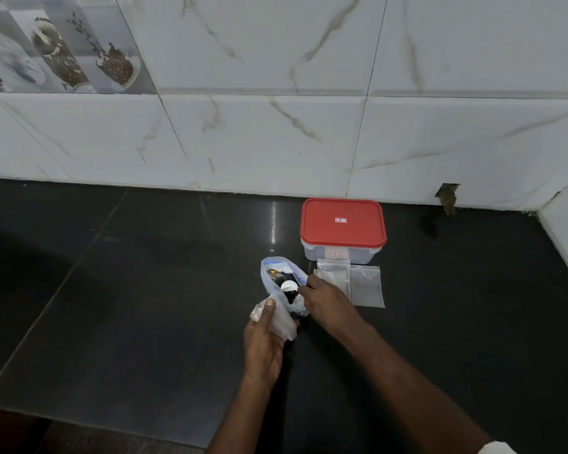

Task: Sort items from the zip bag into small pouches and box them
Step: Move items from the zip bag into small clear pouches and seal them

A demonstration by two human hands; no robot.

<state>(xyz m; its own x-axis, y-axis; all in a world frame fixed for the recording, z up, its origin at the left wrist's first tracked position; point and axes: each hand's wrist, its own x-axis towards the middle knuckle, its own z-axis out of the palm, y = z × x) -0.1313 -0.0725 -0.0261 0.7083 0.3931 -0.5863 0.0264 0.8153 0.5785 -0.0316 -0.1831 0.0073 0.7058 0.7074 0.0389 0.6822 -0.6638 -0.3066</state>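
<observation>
Left hand (264, 339) grips a clear small pouch (277, 322) | right hand (325, 303) pinches the zip bag (276, 270) mouth on the counter (145, 290) | step: first sorting | next: draw one item out; box (341, 224) lidded.

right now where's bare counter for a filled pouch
Wide bare counter left of the zip bag, up to the wall; more right of the red-lidded box and empty pouches. Crowded where left hand and right hand meet the bag.
</observation>
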